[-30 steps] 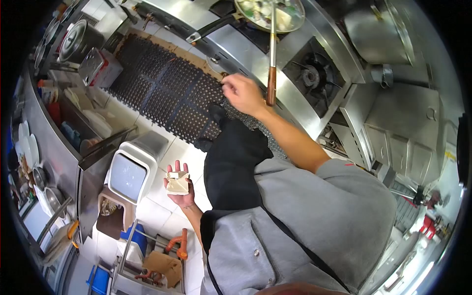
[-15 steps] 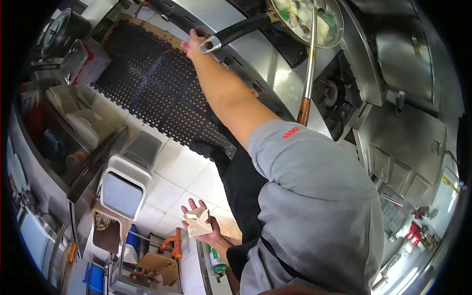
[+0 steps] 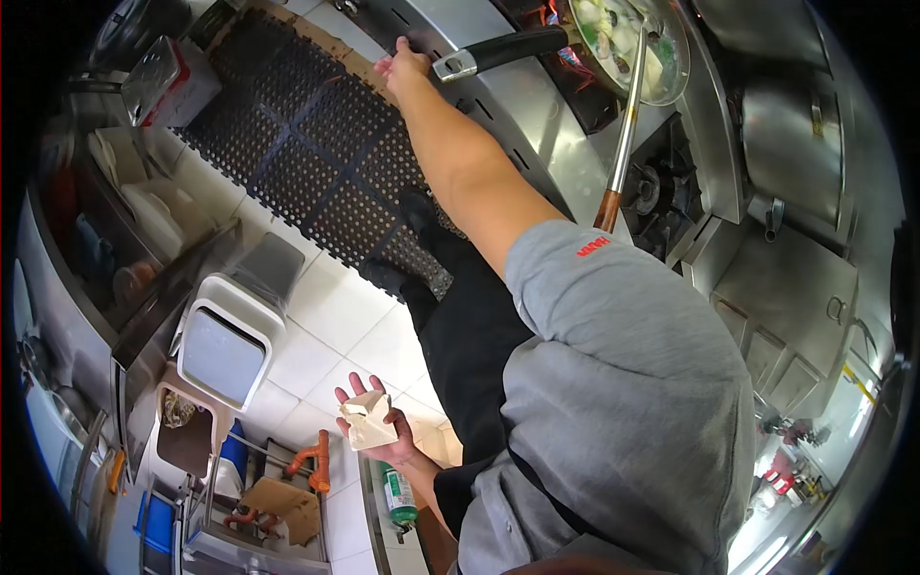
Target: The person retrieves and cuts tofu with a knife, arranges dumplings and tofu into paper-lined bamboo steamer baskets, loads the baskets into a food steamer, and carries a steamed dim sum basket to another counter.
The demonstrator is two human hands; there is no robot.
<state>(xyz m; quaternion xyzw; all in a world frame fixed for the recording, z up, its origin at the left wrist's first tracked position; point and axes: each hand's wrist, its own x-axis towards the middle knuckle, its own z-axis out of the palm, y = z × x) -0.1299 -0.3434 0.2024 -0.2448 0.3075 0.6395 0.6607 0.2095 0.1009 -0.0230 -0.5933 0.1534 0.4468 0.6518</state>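
My right arm stretches to the front panel of the stove (image 3: 537, 158). My right hand (image 3: 404, 69) is there with fingers curled, near the end of the black pan handle (image 3: 522, 50); what it grips is hidden. A pan (image 3: 661, 62) of pale chunks and green pieces sits over orange flames (image 3: 573, 65). Across it lies a long metal utensil with a wooden handle (image 3: 608, 209); its head is unclear. Low on the left, my left hand (image 3: 395, 443) holds a cream-coloured, boxy piece like a torn-open carton (image 3: 369, 422), thumb against it and other fingers spread.
A second burner (image 3: 661, 187) lies beside the pan. Perforated black mat (image 3: 307, 144) covers part of the tiled floor under my feet. Left of me stand a lidded grey-white bin (image 3: 225, 340) and an open bin (image 3: 187, 446). A green bottle (image 3: 398, 494) stands near my left forearm.
Flames now show beneath the pan where none were visible before. The view has shifted slightly; my right hand remains at the stove front, and my left hand still holds the cream-coloured piece.
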